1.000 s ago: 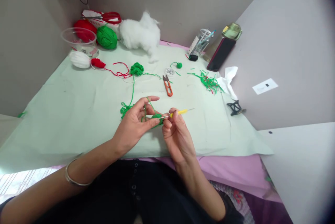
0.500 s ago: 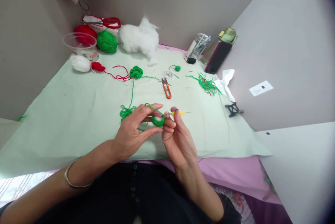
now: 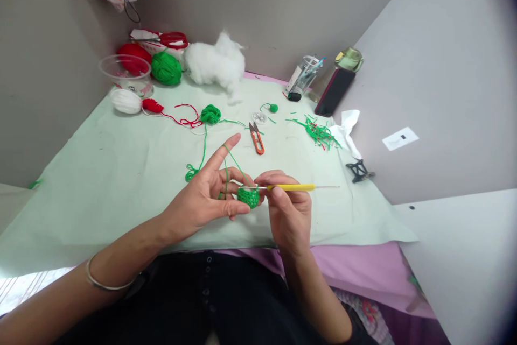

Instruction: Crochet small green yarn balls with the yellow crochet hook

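A small green crochet piece [image 3: 248, 197], cup-shaped, is pinched between the thumb and fingers of my left hand [image 3: 205, 191]. Green yarn [image 3: 236, 162] runs from the piece over my raised left index finger, and a strand passes down by the other fingers. In my right hand [image 3: 288, 208] is a yellow-handled crochet hook [image 3: 291, 187], its metal tip at the upper edge of the piece. A loose heap of green yarn [image 3: 191, 172] lies behind my left hand, joined by a strand to a small green yarn ball [image 3: 210, 114].
Orange thread snips [image 3: 257, 139] lie beyond my hands. Green yarn scraps [image 3: 321, 134] are right of them, near a black stand [image 3: 359, 171]. White stuffing [image 3: 216, 62], a green skein [image 3: 166, 68] and a plastic tub [image 3: 126, 77] stand at the back. A phone [image 3: 335, 92] leans against a bottle.
My left index finger has lifted, drawing the yarn up taut. My right hand has turned over, and the hook now shows at full length across the piece.
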A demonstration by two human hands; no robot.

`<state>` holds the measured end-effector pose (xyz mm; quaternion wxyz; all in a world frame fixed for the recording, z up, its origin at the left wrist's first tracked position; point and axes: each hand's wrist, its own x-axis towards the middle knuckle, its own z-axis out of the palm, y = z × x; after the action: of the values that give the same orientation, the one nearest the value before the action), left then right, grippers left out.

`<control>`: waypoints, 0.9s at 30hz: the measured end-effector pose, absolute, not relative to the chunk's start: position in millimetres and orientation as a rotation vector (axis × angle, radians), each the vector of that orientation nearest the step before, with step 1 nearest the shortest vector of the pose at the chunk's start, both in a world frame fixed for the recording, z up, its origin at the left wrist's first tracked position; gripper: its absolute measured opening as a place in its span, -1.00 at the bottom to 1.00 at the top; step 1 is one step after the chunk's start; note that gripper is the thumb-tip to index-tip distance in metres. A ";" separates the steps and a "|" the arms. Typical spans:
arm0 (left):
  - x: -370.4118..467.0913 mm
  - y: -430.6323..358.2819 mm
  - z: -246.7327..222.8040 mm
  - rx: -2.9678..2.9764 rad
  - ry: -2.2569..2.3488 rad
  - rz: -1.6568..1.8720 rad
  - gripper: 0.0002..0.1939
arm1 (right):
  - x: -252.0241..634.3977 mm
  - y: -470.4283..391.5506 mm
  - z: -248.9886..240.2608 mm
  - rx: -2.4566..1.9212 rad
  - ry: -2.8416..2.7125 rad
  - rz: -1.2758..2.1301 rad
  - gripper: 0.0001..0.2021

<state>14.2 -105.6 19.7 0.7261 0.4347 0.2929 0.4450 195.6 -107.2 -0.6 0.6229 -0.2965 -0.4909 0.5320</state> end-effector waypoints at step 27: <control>-68.9 -58.1 39.5 1.623 1.668 1.279 -0.71 | 209.2 -98.7 5.2 -0.681 -0.923 1.533 -0.77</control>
<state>-68.9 -58.1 39.5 0.2408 0.5933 0.6096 0.4674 209.2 -98.7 5.2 0.5756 -0.2908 -0.3943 0.6546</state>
